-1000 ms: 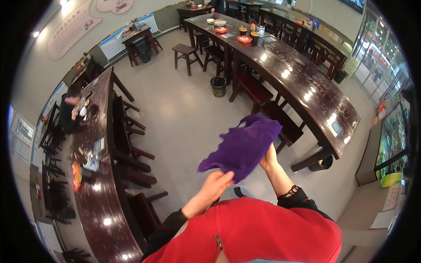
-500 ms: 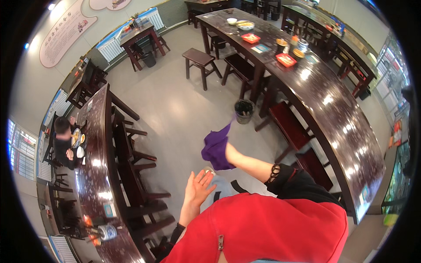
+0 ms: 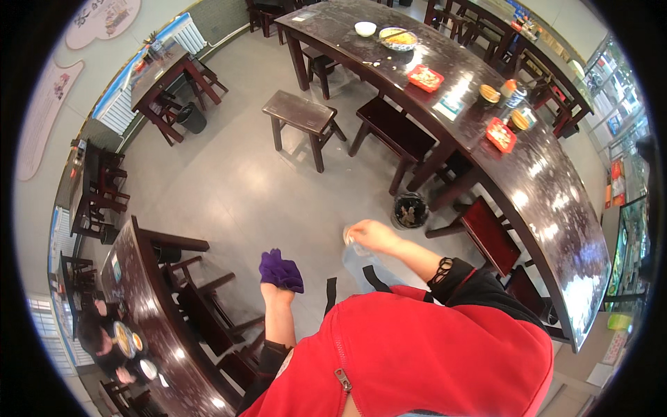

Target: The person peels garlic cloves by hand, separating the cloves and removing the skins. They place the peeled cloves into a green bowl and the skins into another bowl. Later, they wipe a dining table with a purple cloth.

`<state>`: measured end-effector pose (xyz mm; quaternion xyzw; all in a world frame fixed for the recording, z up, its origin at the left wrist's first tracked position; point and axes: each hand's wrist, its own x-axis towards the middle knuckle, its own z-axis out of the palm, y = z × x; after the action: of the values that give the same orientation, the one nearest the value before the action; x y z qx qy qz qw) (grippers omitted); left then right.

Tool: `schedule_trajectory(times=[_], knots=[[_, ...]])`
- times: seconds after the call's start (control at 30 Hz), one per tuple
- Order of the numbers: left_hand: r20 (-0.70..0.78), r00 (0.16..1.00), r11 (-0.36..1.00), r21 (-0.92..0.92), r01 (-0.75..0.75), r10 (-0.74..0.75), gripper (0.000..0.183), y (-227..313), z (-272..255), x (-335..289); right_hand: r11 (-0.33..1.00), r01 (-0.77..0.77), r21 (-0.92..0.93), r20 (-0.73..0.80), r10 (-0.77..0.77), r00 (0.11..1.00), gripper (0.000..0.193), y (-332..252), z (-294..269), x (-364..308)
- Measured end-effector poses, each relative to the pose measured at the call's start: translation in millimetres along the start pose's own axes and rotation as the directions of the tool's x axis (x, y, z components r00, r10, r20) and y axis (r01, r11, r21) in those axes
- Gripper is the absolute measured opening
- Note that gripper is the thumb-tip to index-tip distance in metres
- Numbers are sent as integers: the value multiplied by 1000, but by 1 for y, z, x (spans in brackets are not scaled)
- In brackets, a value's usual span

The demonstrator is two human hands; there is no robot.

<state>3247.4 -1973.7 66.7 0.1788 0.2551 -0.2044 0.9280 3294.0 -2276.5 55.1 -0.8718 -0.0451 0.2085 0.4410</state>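
A bunched purple cloth (image 3: pixel 281 270) is gripped in my left hand (image 3: pixel 277 292), held up in front of me over the grey floor. Its folds cover most of my left fingers. My right hand (image 3: pixel 376 235) reaches forward with no cloth in it; motion smears its fingers, so their pose is unclear. Beyond that hand, a black waste bin (image 3: pixel 410 210) with litter inside stands on the floor beside the long table on the right.
On the long dark table (image 3: pixel 514 182) sit a noodle bowl (image 3: pixel 398 39), a small white bowl (image 3: pixel 365 28) and red trays (image 3: pixel 425 78). Stools (image 3: pixel 299 112) and benches (image 3: pixel 394 131) line it. A person (image 3: pixel 97 340) eats at the left table (image 3: pixel 149 295).
The purple cloth has passed from my right hand to my left. My left hand, open before, now grips it. The view has shifted, bringing the right-hand table's far end closer.
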Motion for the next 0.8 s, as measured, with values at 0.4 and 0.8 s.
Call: schedule_trajectory(times=[0.4,0.8], knots=[[-50,997,998,-26,49,-51,40,206,116,317,859,-483,-171,83,501,861,51,76,-110,406],[-435,857,909,170,380,-277,42,350,140,642,737,-675,-38,-158,662,732,69,105,-132,820]])
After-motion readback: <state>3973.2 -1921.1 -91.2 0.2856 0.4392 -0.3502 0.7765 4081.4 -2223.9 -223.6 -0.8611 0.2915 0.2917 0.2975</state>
